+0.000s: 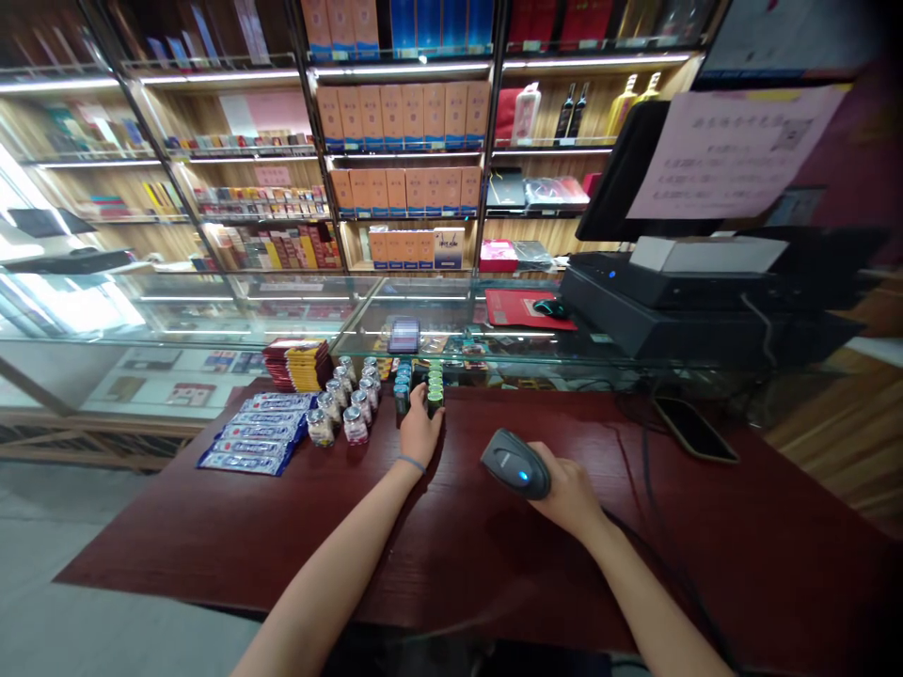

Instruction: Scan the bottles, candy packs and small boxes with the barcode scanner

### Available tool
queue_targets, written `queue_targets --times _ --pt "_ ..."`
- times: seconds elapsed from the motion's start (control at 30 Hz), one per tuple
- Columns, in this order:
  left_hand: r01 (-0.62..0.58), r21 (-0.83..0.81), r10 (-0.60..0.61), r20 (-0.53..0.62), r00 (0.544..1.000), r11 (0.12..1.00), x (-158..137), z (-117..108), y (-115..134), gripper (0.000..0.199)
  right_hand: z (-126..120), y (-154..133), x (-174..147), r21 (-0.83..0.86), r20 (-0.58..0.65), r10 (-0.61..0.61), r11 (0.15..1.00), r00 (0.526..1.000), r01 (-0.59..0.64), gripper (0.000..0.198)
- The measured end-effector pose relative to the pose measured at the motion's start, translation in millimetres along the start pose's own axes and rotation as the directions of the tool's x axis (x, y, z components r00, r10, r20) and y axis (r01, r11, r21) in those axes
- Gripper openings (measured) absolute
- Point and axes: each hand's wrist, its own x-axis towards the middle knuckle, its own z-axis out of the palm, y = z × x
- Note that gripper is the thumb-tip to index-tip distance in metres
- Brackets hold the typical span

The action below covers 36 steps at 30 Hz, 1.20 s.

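My right hand (568, 484) is wrapped round the handle of a dark grey barcode scanner (516, 463), held above the dark red table with a blue light lit on its head. My left hand (421, 437), a band at its wrist, reaches forward with thumb and fingers closed about the nearest of a row of small green-topped containers (435, 385). Part of that container is hidden by the hand. Just left stands a row of small blue-topped containers (402, 387). Further left are rows of small clear jars (356, 425) with silvery lids.
Blue-and-white packets (258, 432) lie at the left, with red and yellow packs (300, 365) stacked behind. A glass display case (430, 306) borders the far side. At right are a phone (695, 428), the scanner's cable and a dark register (677, 291).
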Motion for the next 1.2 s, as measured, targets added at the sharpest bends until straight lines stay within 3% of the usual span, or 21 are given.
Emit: queue_targets --times 0.37,0.57,0.67,0.73,0.83,0.93,1.03,1.2 --pt "-0.052 0.049 0.048 0.069 0.996 0.997 -5 -3 8 0.073 -6 3 1 -0.050 -0.183 0.075 0.995 0.980 -0.086 0.028" --pt "-0.226 0.029 0.228 -0.076 0.971 0.974 -13 -11 19 0.049 -4 16 -3 -0.116 -0.237 0.061 0.989 0.970 -0.091 0.034" --pt "-0.283 0.031 0.282 0.036 0.959 0.958 -19 -24 23 0.033 -2 23 -4 -0.134 -0.277 0.049 0.987 0.960 -0.089 0.031" --pt "-0.370 0.103 0.336 0.249 0.908 0.923 -24 -38 24 0.025 -1 25 -3 -0.148 -0.317 0.040 0.985 0.948 -0.091 0.029" --pt "-0.602 0.222 0.395 0.575 0.716 0.767 -34 -61 24 0.021 -1 27 -2 -0.162 -0.356 0.031 0.982 0.934 -0.094 0.029" --pt "-0.752 0.257 0.398 0.720 0.568 0.607 -44 -75 22 0.023 -3 28 -2 -0.158 -0.376 0.031 0.983 0.926 -0.097 0.027" --pt "-0.799 0.270 0.384 0.765 0.517 0.538 -49 -79 19 0.024 -3 30 -3 -0.151 -0.393 0.041 0.983 0.919 -0.109 0.027" --pt "-0.778 0.285 0.376 0.750 0.545 0.560 -50 -79 15 0.026 -2 35 -5 -0.196 -0.389 0.019 0.975 0.921 -0.103 0.027"
